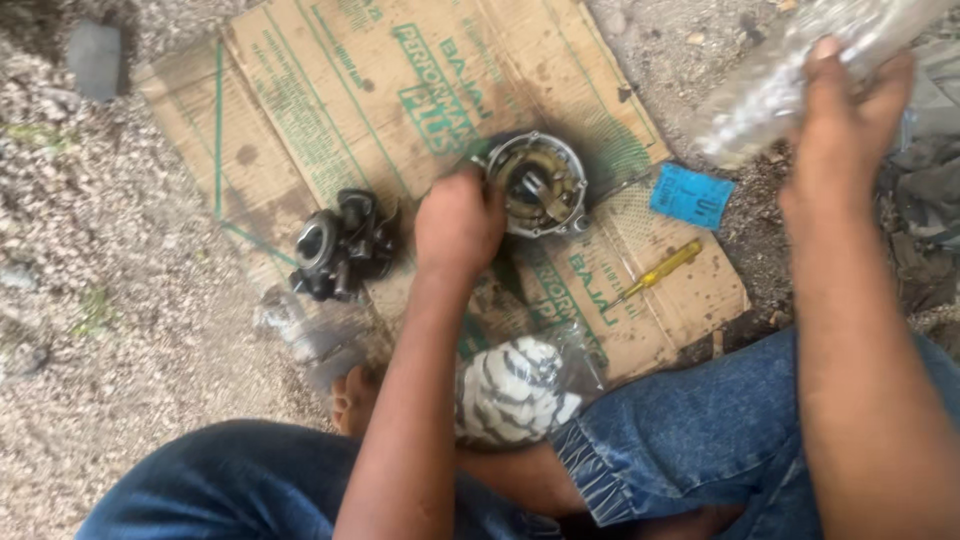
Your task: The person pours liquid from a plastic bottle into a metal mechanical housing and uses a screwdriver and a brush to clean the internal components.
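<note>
Two hands at work over flattened cardboard (330, 90) spread on gravel (120, 380). Seated, knees in blue jeans (700, 440) at near edge.

Biggest item: cardboard, under everything. Housing (540, 185) near its middle, round, grey metal, open face up, dark hub and bracket parts visible inside. Used as landmark below.

Clear bag (760, 90), up and right of housing, off the ground, blurred. Right hand (845, 130) clenched around it, fingers wrapped over the plastic. Contents too blurred to tell.

Left hand (458, 225) just left of housing, fingers curled onto its rim, touching. Looks like steadying or turning; can't tell which. Thumb hidden.

Carburettor (340, 245) well left of housing, dark, lying on cardboard, untouched.

Second clear bag (515, 390) below housing, by the knee, holding a white cloth with dark stripes, bunched.

Blue card (690, 195) just right of housing, flat, at cardboard edge.

Screwdriver (665, 268) below-right of housing, yellow handle, thin, untouched.

Step in hand, as judged: housing held in place one-handed while other hand handles bag. Both hands full, so reaching screwdriver would call for freeing one hand first, probably by setting bag down. One-hand hold on rim looks light; housing rests on cardboard, not lifted.
</note>
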